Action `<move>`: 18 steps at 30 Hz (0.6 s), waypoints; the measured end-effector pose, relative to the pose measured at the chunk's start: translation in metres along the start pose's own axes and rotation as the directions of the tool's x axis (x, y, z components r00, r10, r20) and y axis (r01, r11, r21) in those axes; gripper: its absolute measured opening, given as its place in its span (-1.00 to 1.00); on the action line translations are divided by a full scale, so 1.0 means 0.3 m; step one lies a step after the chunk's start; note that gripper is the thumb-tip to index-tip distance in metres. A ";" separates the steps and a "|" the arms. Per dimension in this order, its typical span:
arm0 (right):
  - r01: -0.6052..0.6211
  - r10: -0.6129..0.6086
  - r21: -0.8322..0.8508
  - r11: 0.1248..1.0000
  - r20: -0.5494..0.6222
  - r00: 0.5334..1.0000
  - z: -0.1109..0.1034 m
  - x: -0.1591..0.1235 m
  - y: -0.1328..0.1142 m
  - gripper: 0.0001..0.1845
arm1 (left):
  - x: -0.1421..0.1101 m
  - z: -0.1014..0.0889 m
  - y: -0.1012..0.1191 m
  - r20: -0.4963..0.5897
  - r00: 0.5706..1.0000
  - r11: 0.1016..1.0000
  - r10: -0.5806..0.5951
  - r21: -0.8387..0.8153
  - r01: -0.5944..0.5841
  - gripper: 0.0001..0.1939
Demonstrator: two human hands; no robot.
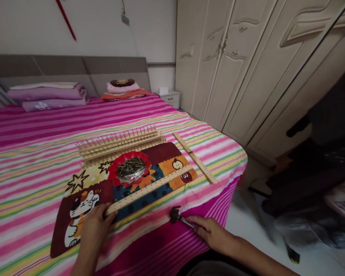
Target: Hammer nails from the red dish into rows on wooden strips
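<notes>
My left hand (94, 227) grips the near left end of a pale wooden strip (149, 188) dotted with a row of small holes or nail points. The strip lies slantwise over a patterned mat (158, 153) with a cat picture. In my right hand (209, 233) is a hammer (175, 214), held by its handle, its dark head low over the bed's edge and apart from the strip. Just beyond the strip stands a red scalloped bowl (146, 158) heaped with loose nails (130, 168).
Several wooden strips bristling with nails (120, 145) lie behind the bowl. Two more wooden strips (201, 165) rest end to end at the right on the striped bedspread (25, 184). Folded bedding (51, 94) is by the headboard. A wardrobe (209, 57) stands at the right.
</notes>
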State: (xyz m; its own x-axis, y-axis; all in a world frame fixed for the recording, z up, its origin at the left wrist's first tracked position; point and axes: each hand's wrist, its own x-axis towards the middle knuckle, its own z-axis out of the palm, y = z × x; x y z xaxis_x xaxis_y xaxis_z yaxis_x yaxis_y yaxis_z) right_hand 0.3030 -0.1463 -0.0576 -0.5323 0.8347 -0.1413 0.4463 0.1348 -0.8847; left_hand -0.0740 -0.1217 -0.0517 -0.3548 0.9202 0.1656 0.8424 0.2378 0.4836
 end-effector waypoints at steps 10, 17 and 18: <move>0.026 -0.027 -0.032 0.999 -0.012 1.000 -0.026 0.046 0.154 -0.57 | 0.085 -0.125 0.079 0.022 0.986 0.985 -0.165 0.057 0.164 -0.71; -0.024 0.025 0.024 0.999 -0.034 0.999 -0.021 0.062 0.166 -0.54 | 0.277 0.016 0.324 0.158 0.987 0.975 0.022 0.215 -0.056 -0.76; -0.029 0.030 0.036 0.999 -0.033 0.999 -0.022 0.062 0.160 -0.55 | 0.297 0.040 0.341 0.213 0.977 0.965 -0.009 0.257 -0.048 -0.77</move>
State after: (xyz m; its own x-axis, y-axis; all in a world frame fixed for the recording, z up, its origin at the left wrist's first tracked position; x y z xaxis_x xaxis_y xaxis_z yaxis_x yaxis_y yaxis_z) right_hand 0.3192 -0.1206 -0.0998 -0.4944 0.8557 -0.1529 0.4355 0.0917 -0.8955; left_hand -0.0144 -0.0117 0.0022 -0.2672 0.9633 -0.0258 0.9344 0.2655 0.2376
